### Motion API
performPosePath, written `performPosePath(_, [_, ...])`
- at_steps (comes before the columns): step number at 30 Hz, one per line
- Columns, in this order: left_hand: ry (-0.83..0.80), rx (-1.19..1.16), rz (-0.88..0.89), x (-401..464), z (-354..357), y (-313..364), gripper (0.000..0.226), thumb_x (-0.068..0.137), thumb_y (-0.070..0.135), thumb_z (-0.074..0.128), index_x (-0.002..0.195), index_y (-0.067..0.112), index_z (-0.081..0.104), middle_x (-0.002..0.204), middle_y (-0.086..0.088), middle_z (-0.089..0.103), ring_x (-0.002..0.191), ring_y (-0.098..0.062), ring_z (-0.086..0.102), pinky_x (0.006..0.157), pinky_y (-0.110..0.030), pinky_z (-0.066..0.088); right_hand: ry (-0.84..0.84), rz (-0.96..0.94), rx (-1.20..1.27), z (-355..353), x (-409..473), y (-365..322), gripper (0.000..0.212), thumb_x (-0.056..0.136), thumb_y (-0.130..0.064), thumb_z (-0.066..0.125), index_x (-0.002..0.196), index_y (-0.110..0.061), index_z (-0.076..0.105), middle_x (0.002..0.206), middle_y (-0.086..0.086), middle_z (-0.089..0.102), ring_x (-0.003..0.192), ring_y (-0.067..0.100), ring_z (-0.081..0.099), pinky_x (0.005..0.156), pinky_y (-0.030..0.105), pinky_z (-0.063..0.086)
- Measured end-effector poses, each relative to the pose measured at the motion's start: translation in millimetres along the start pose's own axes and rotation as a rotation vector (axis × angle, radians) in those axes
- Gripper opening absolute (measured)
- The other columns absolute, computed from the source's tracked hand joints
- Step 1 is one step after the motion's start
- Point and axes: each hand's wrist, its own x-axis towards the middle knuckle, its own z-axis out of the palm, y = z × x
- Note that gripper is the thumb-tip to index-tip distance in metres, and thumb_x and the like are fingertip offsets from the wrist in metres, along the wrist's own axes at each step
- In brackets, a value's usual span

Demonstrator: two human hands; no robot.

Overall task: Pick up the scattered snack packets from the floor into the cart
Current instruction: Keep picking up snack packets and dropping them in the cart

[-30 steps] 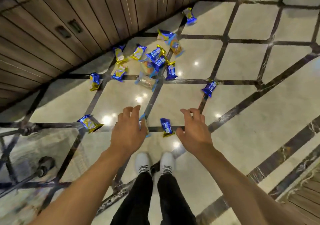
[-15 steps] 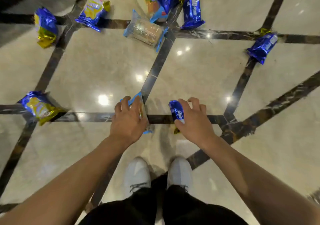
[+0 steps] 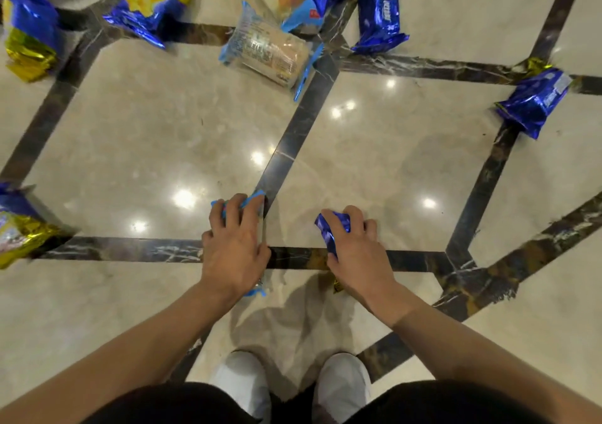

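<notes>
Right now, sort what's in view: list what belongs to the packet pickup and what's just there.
Job:
left hand, gripping a light-blue packet
right hand, gripping a dark-blue packet
clear packet
blue packet at right
blue-and-gold packets: far left, lower left, top

Just there:
floor
white shoes

The cart is not in view.

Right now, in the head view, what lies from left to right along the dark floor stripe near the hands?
Gold-and-blue packet → left hand gripping a light-blue packet → right hand gripping a dark-blue packet.
</notes>
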Motion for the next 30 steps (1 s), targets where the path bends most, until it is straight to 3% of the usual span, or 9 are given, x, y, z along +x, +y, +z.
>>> performPosePath(5, [0.015,0.015,0.053,-10,-24,1,0.081,0.073,0.021,0.068,0.144,0.024,0.030,0.141,-0.004,0.033,0.130,-0.034,0.029,0.085,-0.055,0.050,0.053,-0.022,0.040,-20,-11,-10,0.077,0.086,-0.020,0.068,0.149,-0.032,0.024,0.145,0.004,0.023,0.123,0.029,0.033,0.085,0.041,0.055])
performPosePath(9, [0.073,0.000,0.054,-39,-87,16,0.081,0.075,0.018,0.069,0.146,0.023,0.031,0.144,-0.005,0.032,0.131,-0.033,0.025,0.088,-0.054,0.046,0.140,-0.035,0.089,-76,-43,-29,0.075,0.083,-0.016,0.068,0.146,-0.032,0.029,0.140,0.005,0.027,0.120,0.028,0.032,0.079,0.039,0.056])
performPosePath(16, [0.197,-0.095,0.024,-140,-272,86,0.081,0.073,0.020,0.068,0.145,0.025,0.033,0.141,-0.006,0.036,0.129,-0.036,0.029,0.083,-0.057,0.049,0.240,-0.033,0.214,-249,-167,-97,0.074,0.081,-0.017,0.068,0.144,-0.031,0.032,0.139,0.006,0.029,0.119,0.029,0.032,0.079,0.030,0.045])
performPosePath(24, [0.280,-0.157,-0.044,-313,-511,178,0.082,0.071,0.024,0.070,0.145,0.025,0.033,0.141,-0.007,0.036,0.130,-0.034,0.027,0.095,-0.054,0.043,0.299,-0.073,0.255,-475,-358,-190,0.075,0.080,-0.020,0.071,0.144,-0.033,0.033,0.138,0.005,0.029,0.122,0.029,0.034,0.088,0.040,0.052])
performPosePath(30, [0.364,-0.231,-0.118,-408,-603,210,0.083,0.069,0.027,0.069,0.144,0.028,0.034,0.139,-0.003,0.037,0.129,-0.031,0.029,0.095,-0.052,0.045,0.341,-0.142,0.351,-573,-442,-245,0.070,0.082,-0.022,0.068,0.143,-0.035,0.035,0.138,0.004,0.029,0.122,0.028,0.032,0.094,0.039,0.048])
